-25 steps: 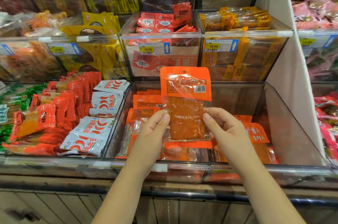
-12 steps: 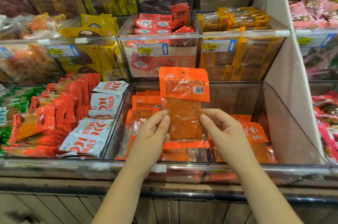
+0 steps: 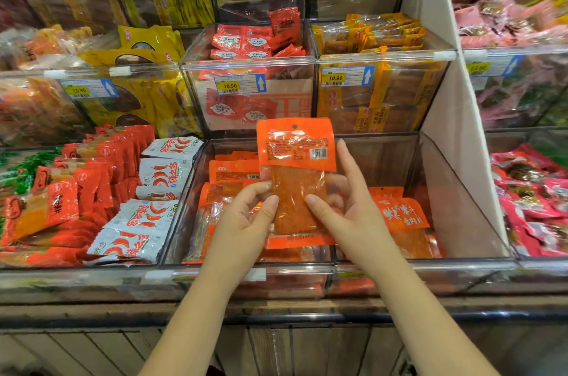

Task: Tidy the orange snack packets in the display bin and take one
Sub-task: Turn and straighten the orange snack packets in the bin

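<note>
And there it is: the orange snack packet [image 3: 296,179] is held upright over the middle of the clear display bin [image 3: 455,206], barcode side turned to the camera, lifted clear of the packets lying below. Its left edge is pinched between the thumb and curled fingers of the left hand [image 3: 246,222]. On the other side it is nipped by the right hand [image 3: 347,213], thumb in front and fingers behind, with the index finger [image 3: 347,160] stretched straight up along the edge.

The taking looks all but done. A light pinch at the seams is called for, so the strip inside is not creased. One hand could be freed to square up the leaning stack of orange packets [image 3: 233,174] at the bin's left and the loose orange packets [image 3: 399,216] at its right, which look only partly tidied. The packet should then be drawn toward the body, above the front rim rather than dragged over it.
</note>
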